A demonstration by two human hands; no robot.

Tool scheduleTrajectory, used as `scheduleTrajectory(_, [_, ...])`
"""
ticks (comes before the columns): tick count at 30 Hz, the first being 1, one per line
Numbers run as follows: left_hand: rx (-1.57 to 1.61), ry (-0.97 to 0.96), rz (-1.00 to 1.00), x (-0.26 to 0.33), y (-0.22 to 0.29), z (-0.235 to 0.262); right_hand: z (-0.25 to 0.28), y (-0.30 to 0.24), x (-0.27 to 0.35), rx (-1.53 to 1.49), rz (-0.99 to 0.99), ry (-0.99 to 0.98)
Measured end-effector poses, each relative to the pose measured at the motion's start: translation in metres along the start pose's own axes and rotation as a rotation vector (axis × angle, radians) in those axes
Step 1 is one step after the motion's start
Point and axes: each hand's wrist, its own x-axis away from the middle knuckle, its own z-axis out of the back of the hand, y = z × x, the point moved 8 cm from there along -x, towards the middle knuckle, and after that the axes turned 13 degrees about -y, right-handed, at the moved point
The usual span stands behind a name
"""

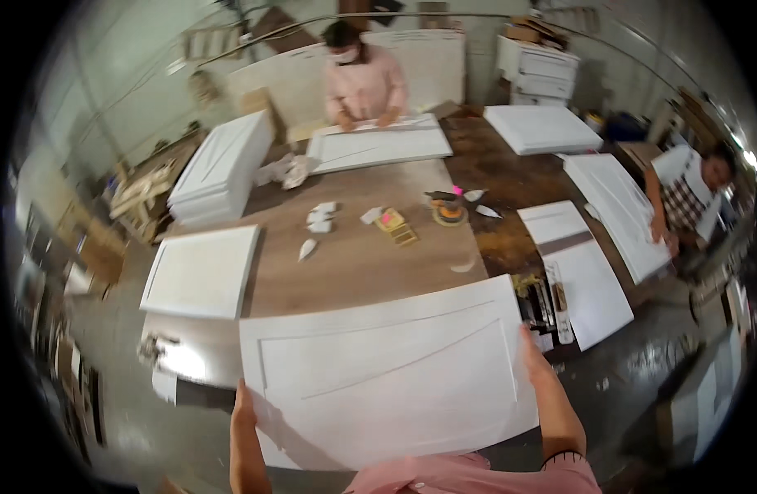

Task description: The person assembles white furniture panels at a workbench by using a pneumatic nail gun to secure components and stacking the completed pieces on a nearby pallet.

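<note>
Both hands grip one large white panel door [395, 383], the left hand [244, 409] closed on its left edge, the right hand [533, 350] closed on its right edge. The panel lies across the near end of the surface [354, 263], its near edge overhanging toward the person. Beyond its far edge the surface is largely open wood. Small items sit further out: paper scraps [319, 216], a yellow sanding block [395, 226] and a round sander [449, 212]. A second white panel [202, 272] lies just left of the held one, with a stack of panels [222, 169] behind it. A tool tray [539, 303] sits close to the right corner. Two other people work on panels at the far and right sides.
</note>
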Motion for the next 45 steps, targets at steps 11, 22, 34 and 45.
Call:
scheduleTrajectory(11, [-0.318,-0.085,-0.016,-0.087,0.134,-0.035,-0.046,-0.105,-0.059,0.055,-0.059,0.087])
scheduleTrajectory(22, [-0.529,-0.094,0.154,-0.084,0.080,-0.009,0.007,-0.021,-0.103,0.304,0.209,0.245])
scheduleTrajectory(34, [0.068,-0.259,0.106,0.022,0.055,-0.046,0.004,0.046,-0.008,0.298,0.122,0.360])
scheduleTrajectory(45, [-0.161,-0.141,0.106,0.026,0.059,-0.065,0.028,0.061,-0.005,0.180,-0.144,0.296])
